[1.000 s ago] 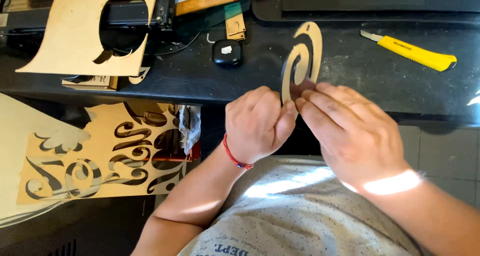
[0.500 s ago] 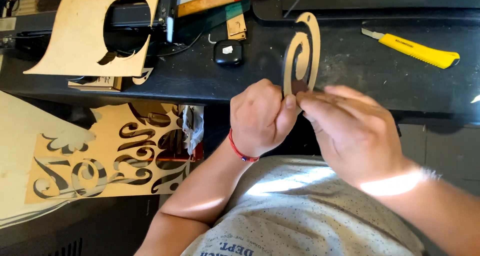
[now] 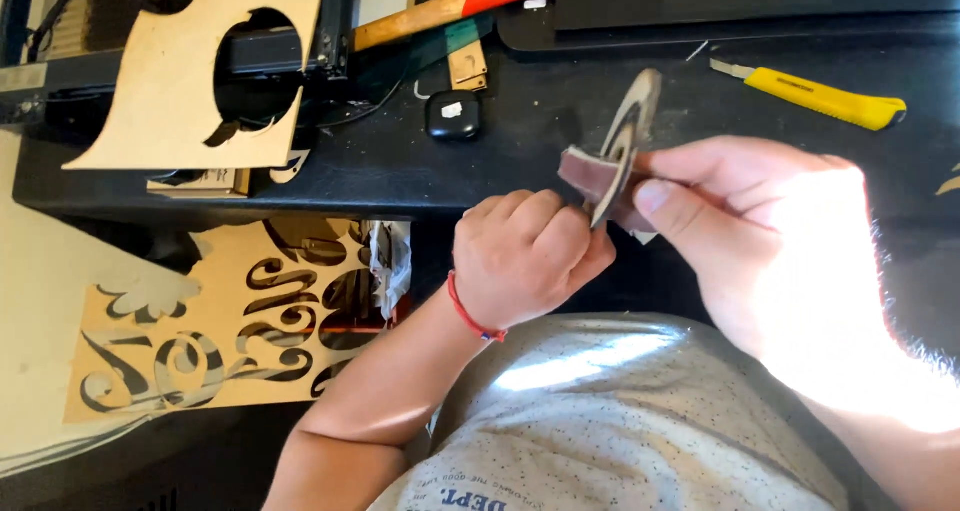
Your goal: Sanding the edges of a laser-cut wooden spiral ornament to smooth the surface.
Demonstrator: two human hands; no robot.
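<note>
Hands (image 3: 640, 231) grip wooden spiral cutout (image 3: 628, 136) and sandpaper (image 3: 585, 169)

From my remote seat I saw both forearms bare — no sleeves reached them. The left hand (image 3: 525, 256) carried a thin red string bracelet (image 3: 470, 313) at its wrist; the right hand (image 3: 770, 236) wore nothing. The shirt (image 3: 620, 421) was pale grey — finely speckled, with dark lettering.

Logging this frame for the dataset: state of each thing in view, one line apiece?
left hand: closed, gripping the spiral's lower end
right hand: pinching sandpaper against the spiral
wooden spiral cutout: held edge-on, above the table edge
sandpaper: folded around the spiral's edge
yellow utility knife: lying flat, blade tip out
cut plywood sheet: below the table, shapes already cut out
</note>
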